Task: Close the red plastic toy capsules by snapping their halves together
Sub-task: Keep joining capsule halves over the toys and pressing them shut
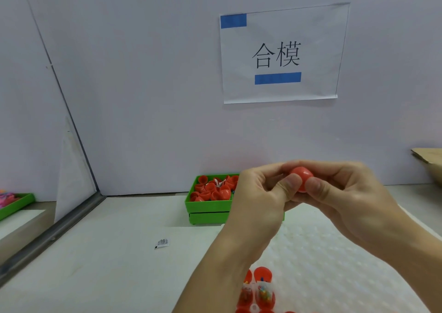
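A red capsule (301, 177) is held up in front of me between both hands, and its two halves look joined. My left hand (260, 193) grips it from the left with the thumb on its front. My right hand (344, 193) grips it from the right, thumb pressed beside the other thumb. Below my wrists, open red capsules (263, 288) with small toys inside lie on the white padded mat (334, 253). A green tray (208, 207) against the back wall holds several loose red capsule halves (210, 189).
A small printed packet (162, 243) lies on the white tabletop left of the mat. Another green tray (14, 205) with pink items sits at far left beyond a metal divider (52, 234). A brown cardboard box (430, 162) is at the right edge. A paper sign (279, 54) hangs on the wall.
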{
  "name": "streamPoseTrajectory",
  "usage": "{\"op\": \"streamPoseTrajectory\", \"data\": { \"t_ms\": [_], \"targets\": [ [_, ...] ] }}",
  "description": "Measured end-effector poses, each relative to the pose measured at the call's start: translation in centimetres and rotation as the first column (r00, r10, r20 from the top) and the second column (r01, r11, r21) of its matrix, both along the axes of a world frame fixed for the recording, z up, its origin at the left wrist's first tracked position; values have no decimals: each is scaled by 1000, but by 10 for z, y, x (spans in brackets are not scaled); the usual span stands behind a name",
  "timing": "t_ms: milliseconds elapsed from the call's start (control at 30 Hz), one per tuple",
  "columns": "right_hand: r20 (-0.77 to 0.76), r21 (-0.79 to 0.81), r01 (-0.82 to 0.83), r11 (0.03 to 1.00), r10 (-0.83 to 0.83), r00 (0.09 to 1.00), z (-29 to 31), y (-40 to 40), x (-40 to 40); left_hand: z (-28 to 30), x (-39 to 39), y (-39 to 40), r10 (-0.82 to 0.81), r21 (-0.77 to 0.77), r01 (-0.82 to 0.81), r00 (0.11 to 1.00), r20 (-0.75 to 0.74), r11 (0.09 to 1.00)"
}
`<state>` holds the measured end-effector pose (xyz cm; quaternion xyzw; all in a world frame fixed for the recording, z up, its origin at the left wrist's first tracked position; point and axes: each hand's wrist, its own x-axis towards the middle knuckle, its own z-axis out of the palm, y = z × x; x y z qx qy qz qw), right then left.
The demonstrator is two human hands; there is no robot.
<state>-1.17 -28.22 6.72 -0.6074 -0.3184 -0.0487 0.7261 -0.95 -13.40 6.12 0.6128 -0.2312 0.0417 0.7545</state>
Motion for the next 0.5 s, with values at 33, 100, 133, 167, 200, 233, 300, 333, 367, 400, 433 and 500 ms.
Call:
{"op": "streamPoseTrajectory", "data": {
  "t_ms": [33,100,133,167,200,233,300,333,367,400,433,500],
  "targets": [
    [1,8,0,1000,0,1000,-1,0,0,0,0,0,6,-5,-6,1000,7,1000],
    [5,12,8,1000,-8,1000,-1,0,0,-1,0,-1,17,-9,-17,999,28,1000],
    [9,10,10,1000,-10,1000,-1,-1,0,-1,0,-1,18,-10,-18,999,37,1000],
    [15,7,9,1000,-9,1000,-1,-1,1,-2,0,0,13,-13,-13,999,43,1000],
    [20,-1,8,1000,-8,1000,-1,-2,1,-2,0,0,2,-20,-1,999,43,1000],
    [26,-12,8,1000,-8,1000,0,-3,1,-2,0,0,-20,-32,21,999,37,999],
    [36,-48,19,999,-18,999,2,-5,2,-1,-1,0,-89,-73,89,996,13,993],
    [47,-69,38,997,-34,998,3,-7,2,0,-1,0,-136,-101,135,991,-3,986],
    [59,-86,59,995,-54,997,5,-9,2,1,-1,0,-188,-131,184,982,-15,974],
    [66,-96,72,993,-66,996,6,-11,2,1,-1,0,-238,-154,232,971,-18,960],
    [69,-106,72,992,-65,996,7,-12,1,1,-1,0,-278,-169,271,961,-16,948],
    [74,-133,54,990,-45,996,9,-14,0,0,1,0,-301,-168,296,954,-4,940]
  ]
}}
